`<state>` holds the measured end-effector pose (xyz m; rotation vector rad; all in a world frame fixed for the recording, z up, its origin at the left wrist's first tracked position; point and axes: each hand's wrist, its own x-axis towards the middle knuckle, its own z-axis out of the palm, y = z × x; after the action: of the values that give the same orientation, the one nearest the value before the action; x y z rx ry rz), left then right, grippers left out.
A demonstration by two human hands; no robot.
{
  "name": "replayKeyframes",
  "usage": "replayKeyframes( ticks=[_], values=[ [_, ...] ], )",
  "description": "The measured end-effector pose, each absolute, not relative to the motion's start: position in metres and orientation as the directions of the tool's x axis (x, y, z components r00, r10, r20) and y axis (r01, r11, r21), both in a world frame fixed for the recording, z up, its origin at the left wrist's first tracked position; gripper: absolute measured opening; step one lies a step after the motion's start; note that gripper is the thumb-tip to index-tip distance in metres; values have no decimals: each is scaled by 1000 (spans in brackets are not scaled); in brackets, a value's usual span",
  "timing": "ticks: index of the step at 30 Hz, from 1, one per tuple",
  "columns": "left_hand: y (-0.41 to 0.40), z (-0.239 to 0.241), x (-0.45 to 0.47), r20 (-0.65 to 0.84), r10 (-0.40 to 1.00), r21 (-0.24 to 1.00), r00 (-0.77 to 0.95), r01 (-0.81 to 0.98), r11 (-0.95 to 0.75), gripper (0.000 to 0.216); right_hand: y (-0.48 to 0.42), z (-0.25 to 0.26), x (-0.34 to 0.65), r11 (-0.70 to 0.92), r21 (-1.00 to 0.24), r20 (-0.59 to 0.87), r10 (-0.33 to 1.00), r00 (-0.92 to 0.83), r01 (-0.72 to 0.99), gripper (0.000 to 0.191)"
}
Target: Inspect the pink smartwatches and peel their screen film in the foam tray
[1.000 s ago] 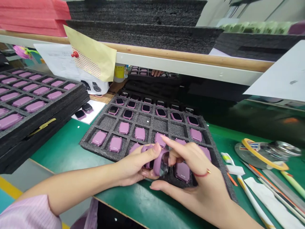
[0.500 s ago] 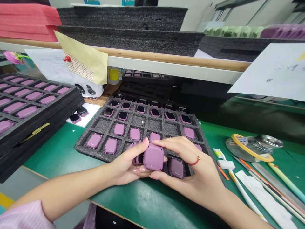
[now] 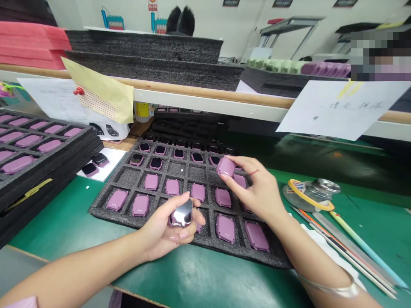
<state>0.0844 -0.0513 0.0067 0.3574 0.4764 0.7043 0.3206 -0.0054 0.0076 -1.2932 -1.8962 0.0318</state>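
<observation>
My left hand (image 3: pixel 167 226) is closed around a smartwatch body (image 3: pixel 182 214), its shiny dark screen facing up, just above the near edge of a black foam tray (image 3: pixel 135 174). In my right hand (image 3: pixel 253 184), thumb and fingers pinch a purple watch case (image 3: pixel 226 166) over the right part of that tray. The tray's square pockets hold several purple cases lying back up, such as one case (image 3: pixel 225 228) in the front row. Farther back, watches lie with dark screens up, like this watch (image 3: pixel 156 163). Some middle pockets hold nothing.
At left stands a stack of foam trays (image 3: pixel 64 158) with purple cases. Two watches (image 3: pixel 100 159) lie on white paper. On the right are a glass bottle with a metal top (image 3: pixel 314 194), sticks and a metal ruler (image 3: pixel 349 244). A shelf edge (image 3: pixel 205 96) crosses above.
My right hand has moved away from my left, up and over the tray, carrying a purple case. The left hand now shows a watch screen. The camera view has tilted up.
</observation>
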Motion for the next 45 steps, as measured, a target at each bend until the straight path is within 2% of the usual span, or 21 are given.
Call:
replayKeyframes(
  ticks=[3, 7, 9, 11, 14, 16, 18, 23, 27, 29, 31, 35, 39, 45],
  values=[
    [-51, 7, 84, -286, 688, 468, 667, -529, 708, 34, 15, -13, 338, 438, -454, 510, 842, -177, 776, 33],
    [-53, 8, 84, -273, 695, 535, 665, -495, 684, 37, -1, 0, 327, 435, -483, 498, 850, -170, 759, 33],
    [-53, 8, 85, -278, 691, 548, 667, -481, 684, 45, -24, 17, 309, 490, -519, 512, 834, -204, 700, 28],
    [-53, 7, 87, -280, 676, 539, 682, -471, 698, 51, -46, 33, 291, 634, -572, 536, 769, -348, 520, 22],
    [-52, 4, 88, -268, 664, 531, 698, -468, 706, 45, -67, 40, 272, 748, -483, 559, 663, -497, 455, 29],
    [-52, 2, 88, -265, 665, 526, 698, -474, 707, 43, -72, 36, 266, 769, -423, 580, 636, -510, 479, 19],
    [-51, 1, 89, -262, 661, 513, 703, -479, 712, 42, -71, 31, 263, 776, -415, 608, 625, -490, 475, 11],
    [-51, 1, 89, -208, 655, 525, 726, -482, 701, 44, -66, 31, 262, 768, -465, 660, 632, -405, 440, 7],
    [-51, 1, 88, -203, 651, 544, 731, -468, 696, 46, -69, 36, 265, 727, -565, 762, 641, -92, 390, 14],
    [-51, 0, 87, -196, 645, 544, 739, -465, 698, 49, -72, 36, 267, 715, -613, 767, 641, 36, 335, 16],
    [-51, -1, 86, -198, 638, 534, 744, -464, 707, 53, -72, 34, 269, 699, -650, 727, 687, -25, 299, 15],
    [-51, -2, 86, -226, 652, 557, 724, -453, 696, 60, -69, 23, 267, 650, -641, 558, 760, -332, 409, 57],
    [-50, -1, 87, -216, 655, 553, 724, -462, 693, 63, -65, 16, 265, 684, -589, 539, 729, -421, 430, 50],
    [-49, 0, 87, -234, 646, 532, 726, -461, 710, 61, -64, 18, 267, 700, -586, 542, 713, -445, 409, 54]
  ],
)
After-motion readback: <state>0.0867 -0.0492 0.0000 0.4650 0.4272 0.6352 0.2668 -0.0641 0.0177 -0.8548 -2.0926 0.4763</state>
